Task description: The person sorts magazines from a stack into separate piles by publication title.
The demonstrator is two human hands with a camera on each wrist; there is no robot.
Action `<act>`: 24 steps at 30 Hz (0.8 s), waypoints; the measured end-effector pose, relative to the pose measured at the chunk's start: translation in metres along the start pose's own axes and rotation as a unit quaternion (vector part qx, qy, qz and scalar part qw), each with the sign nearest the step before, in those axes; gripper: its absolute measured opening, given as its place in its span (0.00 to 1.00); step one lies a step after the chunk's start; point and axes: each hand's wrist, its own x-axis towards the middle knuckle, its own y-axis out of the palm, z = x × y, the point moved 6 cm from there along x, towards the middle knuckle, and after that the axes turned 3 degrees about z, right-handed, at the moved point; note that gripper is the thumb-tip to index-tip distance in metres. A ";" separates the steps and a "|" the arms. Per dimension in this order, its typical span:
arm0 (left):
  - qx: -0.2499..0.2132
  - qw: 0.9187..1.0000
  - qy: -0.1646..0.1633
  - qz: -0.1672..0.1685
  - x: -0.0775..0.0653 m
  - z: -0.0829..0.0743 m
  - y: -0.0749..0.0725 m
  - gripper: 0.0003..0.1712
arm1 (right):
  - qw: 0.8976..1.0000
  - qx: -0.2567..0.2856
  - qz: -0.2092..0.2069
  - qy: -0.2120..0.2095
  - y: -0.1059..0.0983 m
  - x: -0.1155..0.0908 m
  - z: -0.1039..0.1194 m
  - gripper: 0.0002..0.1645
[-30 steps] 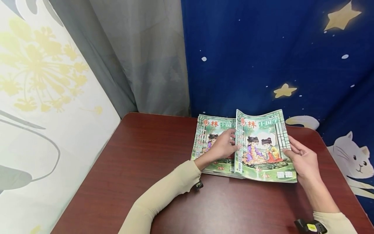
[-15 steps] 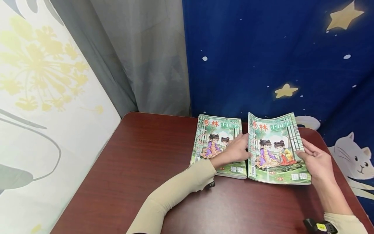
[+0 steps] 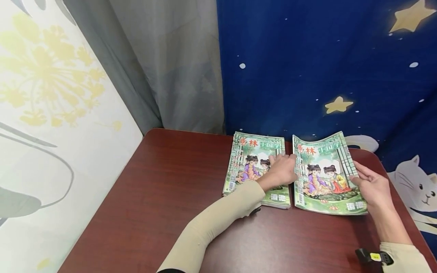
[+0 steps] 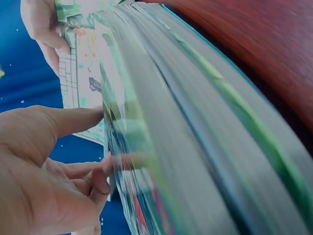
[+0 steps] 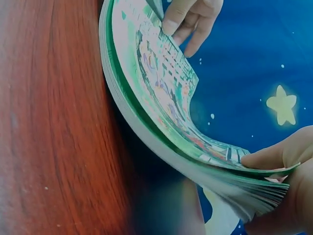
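Observation:
My right hand [image 3: 373, 189] grips the right edge of a green magazine [image 3: 327, 178], thumb on the cover and fingers behind. The cover shows two cartoon children. In the right wrist view this magazine [image 5: 161, 93] bows upward, its pages fanning at the gripped end. Beside it on the left lies a stack of magazines [image 3: 254, 170] with the same cover. My left hand [image 3: 281, 170] is over the stack's right side, close to the held magazine's left edge. In the left wrist view its thumb [image 4: 80, 120] and fingers reach the stack's top cover; the stack's page edges face the camera.
The reddish-brown table [image 3: 164, 189] extends left and in front of the magazines. Behind it hang a grey curtain [image 3: 184, 68] and a blue star-print curtain [image 3: 290, 76]. A white patterned panel [image 3: 51, 170] stands along the left side.
The right hand has drawn the upper magazine rightward off the stack, leaving a narrow gap. The left hand has followed to the right, and its fingers have come back over the stack.

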 end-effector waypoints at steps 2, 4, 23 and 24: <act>0.016 1.000 0.003 -0.005 -0.001 -0.003 0.001 0.19 | 1.000 -0.029 -0.002 -0.001 -0.001 0.003 0.000 0.38; 0.028 1.000 0.003 -0.006 -0.002 -0.004 0.002 0.16 | 0.998 -0.063 -0.003 -0.005 -0.002 0.005 0.000 0.38; 0.199 0.978 0.003 0.056 -0.001 -0.020 0.017 0.15 | 0.890 -0.455 -0.037 -0.017 -0.014 0.017 -0.004 0.41; 0.204 0.977 0.001 0.058 0.000 -0.020 0.018 0.15 | 0.883 -0.468 -0.034 -0.021 -0.015 0.017 -0.004 0.41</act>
